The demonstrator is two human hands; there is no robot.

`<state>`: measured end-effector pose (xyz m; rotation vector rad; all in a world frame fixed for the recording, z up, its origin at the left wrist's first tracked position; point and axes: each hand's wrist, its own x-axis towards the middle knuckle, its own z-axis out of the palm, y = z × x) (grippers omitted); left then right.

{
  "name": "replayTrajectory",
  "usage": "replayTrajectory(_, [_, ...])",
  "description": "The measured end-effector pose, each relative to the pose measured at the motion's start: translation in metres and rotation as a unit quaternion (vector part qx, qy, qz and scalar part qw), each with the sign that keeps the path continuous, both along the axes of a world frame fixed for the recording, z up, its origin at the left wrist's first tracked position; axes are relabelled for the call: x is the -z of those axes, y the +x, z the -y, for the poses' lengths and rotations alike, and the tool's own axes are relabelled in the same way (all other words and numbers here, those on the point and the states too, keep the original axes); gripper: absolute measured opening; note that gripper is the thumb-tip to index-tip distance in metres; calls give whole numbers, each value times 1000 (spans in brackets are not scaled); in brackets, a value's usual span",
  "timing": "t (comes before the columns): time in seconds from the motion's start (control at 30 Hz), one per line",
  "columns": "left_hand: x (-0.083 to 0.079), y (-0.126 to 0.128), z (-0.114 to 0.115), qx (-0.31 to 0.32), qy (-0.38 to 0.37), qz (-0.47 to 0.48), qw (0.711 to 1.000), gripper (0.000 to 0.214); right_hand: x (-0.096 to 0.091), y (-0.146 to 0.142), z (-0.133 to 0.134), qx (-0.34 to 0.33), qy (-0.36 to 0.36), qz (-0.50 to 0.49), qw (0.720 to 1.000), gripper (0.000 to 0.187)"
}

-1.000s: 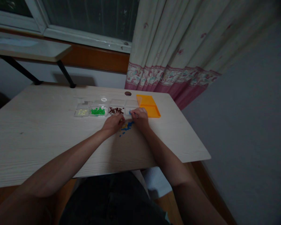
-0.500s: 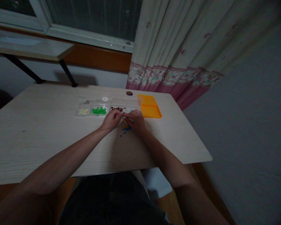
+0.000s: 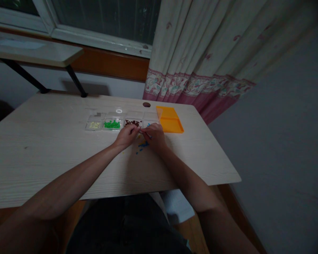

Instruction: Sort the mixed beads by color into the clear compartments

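Note:
My left hand (image 3: 126, 135) and my right hand (image 3: 153, 136) meet over a small heap of blue beads (image 3: 141, 146) on the pale wooden table (image 3: 55, 148). Both hands have curled fingers with the tips pinched together; what they hold is too small to name. A thin pale stick seems to run between the fingertips. Just beyond the hands lies a row of clear compartments: pale beads (image 3: 94, 125), green beads (image 3: 111, 124), dark red beads (image 3: 132, 123) and a few blue beads.
An orange tray (image 3: 169, 121) lies right of the compartments. A round hole (image 3: 146, 104) is in the table near its far edge. Behind stand a second table (image 3: 31, 53), a window and a flowered curtain (image 3: 201, 63). The table's right edge is near my right arm.
My right hand drew back from the rightmost compartment to meet my left hand above the blue heap. The left hand rose a little toward the dark red beads.

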<state>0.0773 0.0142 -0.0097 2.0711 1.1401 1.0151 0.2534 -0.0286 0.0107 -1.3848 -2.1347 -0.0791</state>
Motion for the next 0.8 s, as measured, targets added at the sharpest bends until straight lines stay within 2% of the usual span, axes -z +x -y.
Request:
replayTrajectory(0.1, [0, -1, 0, 20, 4, 0, 1000, 38, 1, 9, -5, 33, 11, -19, 999, 29])
replayTrajectory(0.27, [-1, -1, 1, 39, 13, -6, 999, 33, 13, 34, -22, 162, 33, -78, 983, 21])
replayTrajectory(0.33, [-1, -1, 2, 47, 15, -12, 999, 32, 18, 40, -26, 190, 31, -84, 978, 20])
replayTrajectory(0.7, [-3, -1, 9, 48, 42, -89, 994, 20, 22, 41, -27, 182, 16, -115, 976, 22])
replayTrajectory(0.8, [-5, -1, 14, 74, 42, -104, 991, 21, 24, 41, -29, 167, 20, -119, 978, 20])
